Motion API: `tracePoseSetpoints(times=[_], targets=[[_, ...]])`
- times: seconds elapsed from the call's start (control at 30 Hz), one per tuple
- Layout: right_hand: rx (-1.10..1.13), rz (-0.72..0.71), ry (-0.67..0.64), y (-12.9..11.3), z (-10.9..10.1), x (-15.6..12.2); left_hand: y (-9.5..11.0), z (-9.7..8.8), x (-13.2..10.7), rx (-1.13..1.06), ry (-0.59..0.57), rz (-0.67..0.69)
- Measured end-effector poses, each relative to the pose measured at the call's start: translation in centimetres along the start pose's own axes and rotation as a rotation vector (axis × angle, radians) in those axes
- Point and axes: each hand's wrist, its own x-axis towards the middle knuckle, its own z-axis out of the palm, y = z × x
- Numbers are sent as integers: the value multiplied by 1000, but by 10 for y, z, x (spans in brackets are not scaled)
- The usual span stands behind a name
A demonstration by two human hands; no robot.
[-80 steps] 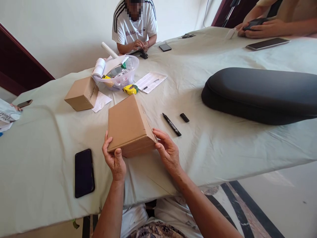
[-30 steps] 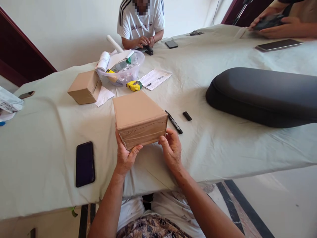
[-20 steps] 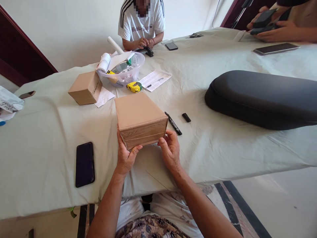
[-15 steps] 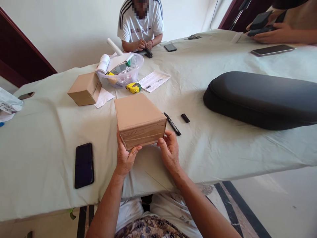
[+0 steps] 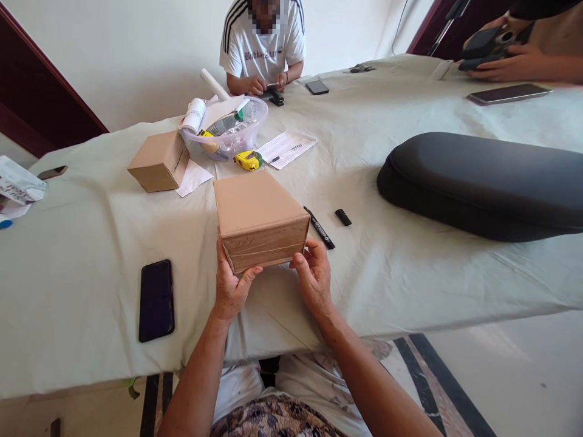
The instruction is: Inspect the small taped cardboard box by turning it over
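A taped brown cardboard box [image 5: 257, 212] is held just above the cloth-covered table [image 5: 410, 267], its taped side facing me. My left hand [image 5: 231, 285] cups its near left corner from below, thumb up against the front. My right hand [image 5: 312, 274] grips the near right corner, fingers curled under. A black marker [image 5: 319, 227] and its cap [image 5: 343, 216] lie just right of the box.
A black phone [image 5: 156, 299] lies at my left. Behind are a second brown box [image 5: 157, 161], a clear bowl [image 5: 225, 130] of items, a yellow tape measure [image 5: 248, 160] and a paper sheet [image 5: 286, 147]. A large black cushion [image 5: 483, 182] fills the right. Two other people sit at the far side.
The box has been turned from its plain face to its taped side towards me, and my hands shifted to its near lower corners. Over the last second it has barely moved.
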Motion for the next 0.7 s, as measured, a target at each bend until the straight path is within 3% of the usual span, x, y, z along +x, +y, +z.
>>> tracePoseSetpoints(times=[0.37,0.7], targets=[[54,12,16,2,-1,0,-1,-3,0,117,-6,81],[61,-5,30,7,-3,-1,-4,-6,0,187,52,56]])
